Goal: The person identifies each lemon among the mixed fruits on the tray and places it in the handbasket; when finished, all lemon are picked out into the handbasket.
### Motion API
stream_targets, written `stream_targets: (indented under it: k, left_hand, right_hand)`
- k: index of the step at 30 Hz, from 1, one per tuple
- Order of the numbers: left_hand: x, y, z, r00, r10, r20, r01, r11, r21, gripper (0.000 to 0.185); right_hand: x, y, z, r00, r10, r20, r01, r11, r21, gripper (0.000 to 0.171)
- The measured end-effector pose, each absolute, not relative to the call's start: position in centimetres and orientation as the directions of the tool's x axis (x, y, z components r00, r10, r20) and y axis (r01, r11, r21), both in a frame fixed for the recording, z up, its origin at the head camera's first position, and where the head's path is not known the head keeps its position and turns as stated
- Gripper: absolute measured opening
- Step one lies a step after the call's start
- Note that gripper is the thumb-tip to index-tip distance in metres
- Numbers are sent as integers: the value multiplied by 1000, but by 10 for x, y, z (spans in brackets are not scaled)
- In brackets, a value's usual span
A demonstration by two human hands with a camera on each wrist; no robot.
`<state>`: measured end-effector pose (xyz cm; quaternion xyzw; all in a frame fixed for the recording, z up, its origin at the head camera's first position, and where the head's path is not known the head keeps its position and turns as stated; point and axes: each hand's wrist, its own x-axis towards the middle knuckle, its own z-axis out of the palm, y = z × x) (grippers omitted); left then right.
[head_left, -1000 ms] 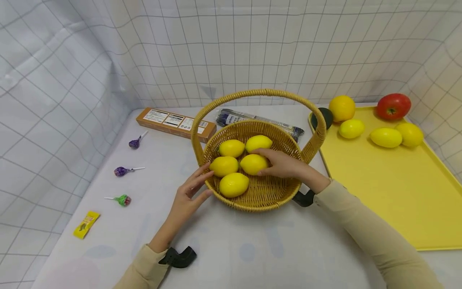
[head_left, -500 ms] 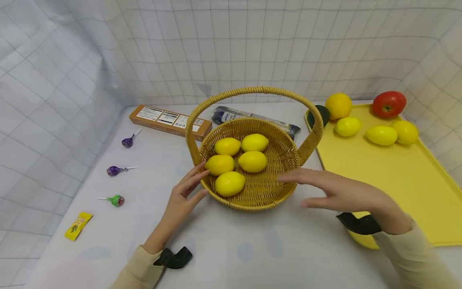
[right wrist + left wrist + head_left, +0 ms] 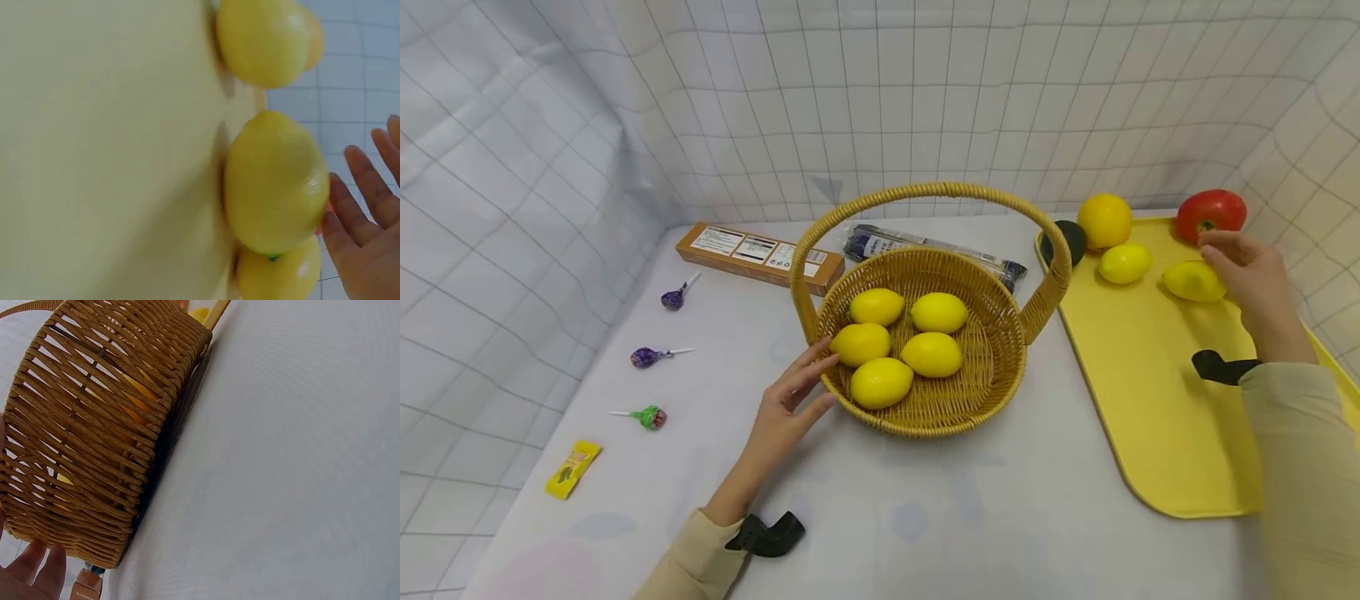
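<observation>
A round wicker basket [image 3: 977, 396] with a tall arched handle stands mid-table, several lemons [image 3: 882, 383] inside it. Against its left rim rest the fingertips of my left hand [image 3: 786, 408], the thumb apart from the fingers. In the left wrist view those fingers touch the woven side [image 3: 81, 425]. Over the yellow tray [image 3: 1165, 417], my right hand [image 3: 1255, 279] reaches in beside a lemon [image 3: 1191, 281]. The right wrist view has its fingers spread and extended right at that lemon [image 3: 275, 181]. From the head view, this hand hides another yellow fruit [image 3: 281, 275].
At the tray's back are a red tomato-like fruit [image 3: 1210, 212], an orange [image 3: 1105, 221], another lemon [image 3: 1125, 263] and a dark green fruit [image 3: 1067, 242]. Behind the basket lie a brown box [image 3: 760, 257] and a plastic-wrapped pack [image 3: 887, 242]. Lollipops [image 3: 649, 417] and a yellow packet [image 3: 573, 469] lie left.
My right hand has let go of a lemon in the basket and moved right to the tray. The two right-hand lemons in the basket have shifted slightly nearer. My left hand has stayed put.
</observation>
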<state>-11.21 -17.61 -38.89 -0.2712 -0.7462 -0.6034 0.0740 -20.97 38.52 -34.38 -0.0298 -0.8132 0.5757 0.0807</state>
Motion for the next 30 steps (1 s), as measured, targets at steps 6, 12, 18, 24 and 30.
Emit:
stream_targets:
  k: [6, 12, 18, 24, 30]
  left_hand:
    - [-106, -172, -379, -852, 312, 420, 481, 151, 864, 38]
    - [-108, -174, -379, -855, 305, 420, 475, 133, 870, 38]
    - [-109, -172, -382, -853, 314, 417, 470, 118, 875, 38]
    - [-113, -173, -392, -847, 310, 432, 486, 121, 865, 40]
    - [-119, -179, -407, -844, 303, 442, 495, 125, 860, 44]
  right_hand:
    - [-218, 398, -359, -998, 14, 62, -27, 787, -617, 48]
    - [-217, 401, -365, -997, -71, -7, -51, 788, -614, 58]
    - [-192, 391, -367, -992, -80, -95, 18, 668, -744, 64]
    - [-140, 347, -338, -939, -339, -61, -153, 569, -808, 46]
    - [-120, 247, -319, -703, -708, 70, -274, 179, -945, 50]
